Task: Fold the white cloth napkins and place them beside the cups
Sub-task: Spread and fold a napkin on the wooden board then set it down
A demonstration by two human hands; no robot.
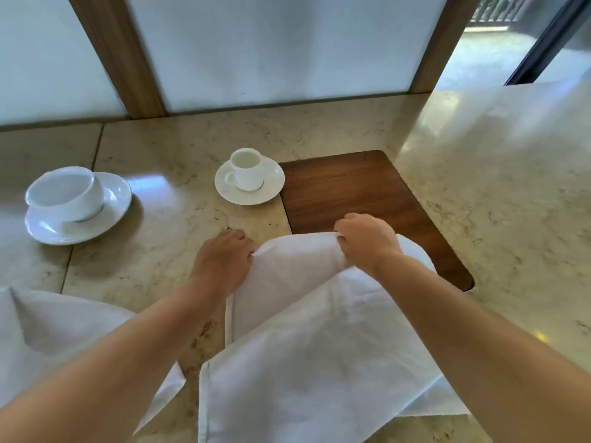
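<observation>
A white cloth napkin (307,340) lies on the marble counter in front of me, its far part raised in a soft fold. My left hand (224,260) pinches its far left edge. My right hand (367,241) grips the far edge over the wooden inlay. A second white napkin (57,327) lies crumpled at the near left, partly under my left forearm. A small white cup (246,169) stands on a saucer (271,187) just beyond my hands. A wide white cup (67,195) rests tilted on a larger saucer (112,203) at the far left.
A dark wooden inlay (351,190) is set into the marble counter (495,203), right of the small saucer. Frosted panels with wooden posts (118,55) stand along the counter's far edge. An opening to a terrace shows at the upper right.
</observation>
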